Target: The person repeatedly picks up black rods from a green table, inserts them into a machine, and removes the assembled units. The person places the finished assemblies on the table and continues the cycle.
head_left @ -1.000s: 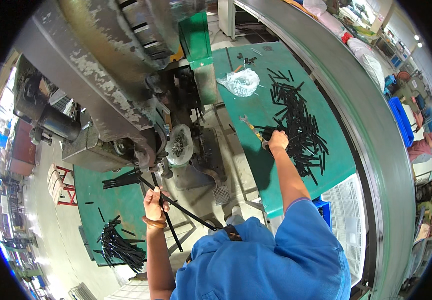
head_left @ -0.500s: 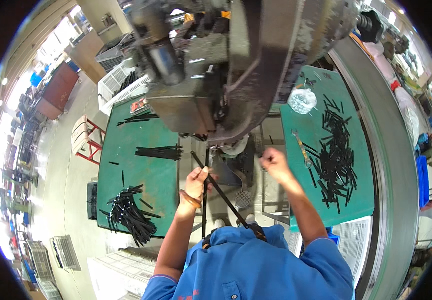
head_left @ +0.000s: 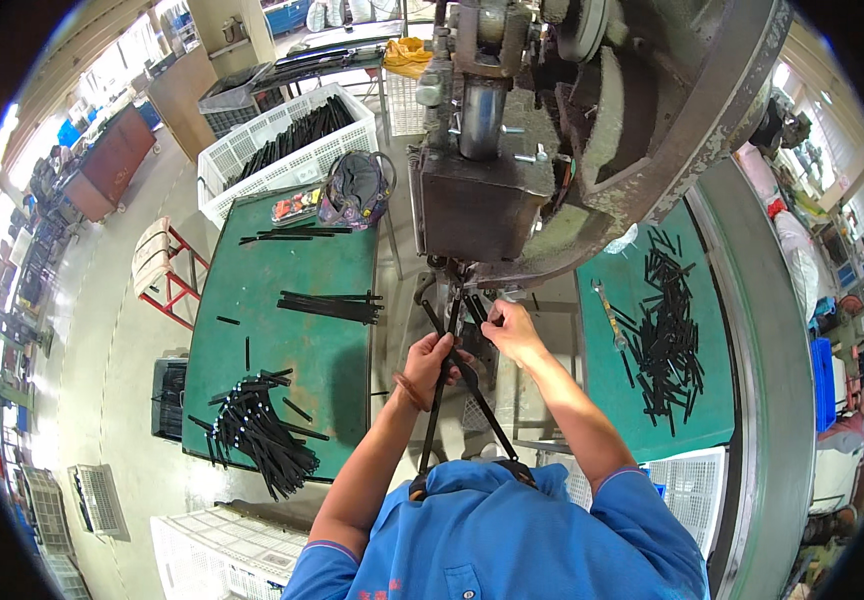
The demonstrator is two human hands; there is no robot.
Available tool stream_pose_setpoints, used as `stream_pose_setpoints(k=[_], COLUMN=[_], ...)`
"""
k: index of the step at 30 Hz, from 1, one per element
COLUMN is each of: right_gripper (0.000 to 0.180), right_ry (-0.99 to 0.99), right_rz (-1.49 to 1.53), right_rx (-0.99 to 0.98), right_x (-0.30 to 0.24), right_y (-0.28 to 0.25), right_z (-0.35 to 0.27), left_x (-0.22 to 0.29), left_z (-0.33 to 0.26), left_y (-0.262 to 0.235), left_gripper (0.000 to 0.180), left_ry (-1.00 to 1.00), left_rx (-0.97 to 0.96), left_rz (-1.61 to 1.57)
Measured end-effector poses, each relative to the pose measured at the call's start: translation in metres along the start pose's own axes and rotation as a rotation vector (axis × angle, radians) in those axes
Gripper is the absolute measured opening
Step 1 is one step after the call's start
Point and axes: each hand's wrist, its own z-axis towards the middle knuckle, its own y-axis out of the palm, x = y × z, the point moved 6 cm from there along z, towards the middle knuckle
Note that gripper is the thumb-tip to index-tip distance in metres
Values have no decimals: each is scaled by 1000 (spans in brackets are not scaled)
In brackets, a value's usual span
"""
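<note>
My left hand (head_left: 426, 366) is closed round two long black strips (head_left: 486, 420) that cross in an X, their lower ends reaching back to my waist. Just right of it, my right hand (head_left: 514, 332) pinches short black strips (head_left: 475, 309) close under the press head. Both hands are just below the tooling of a heavy dark metal press (head_left: 482, 205). The upper ends of the long strips lie near its lower tip; whether they touch it I cannot tell.
The left green table (head_left: 252, 330) carries bundles of long black strips (head_left: 264, 435). On the right green table (head_left: 602, 400) lie a heap of short black strips (head_left: 670, 340) and a wrench (head_left: 610, 315). A white crate (head_left: 352, 150) of strips and a bag (head_left: 356, 190) are behind the left table.
My right hand has come in from the right to beside the left one, and short strips now show in its fingers. The view has shifted, so the press appears further right.
</note>
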Motion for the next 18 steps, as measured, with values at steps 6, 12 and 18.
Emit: stream_pose_setpoints(k=[6, 12, 18], right_gripper=[13, 12, 12], right_ry=[-66, 8, 91], right_rz=[165, 98, -103], right_rx=[39, -1, 27], right_x=[5, 1, 33], right_y=[8, 12, -1], right_z=[-3, 2, -9], left_x=[5, 8, 11], left_z=[-1, 0, -1], left_y=[-1, -3, -6], left_gripper=[20, 20, 23], left_ry=[-49, -67, -54], left_rx=[-33, -90, -153], left_rz=[20, 33, 29])
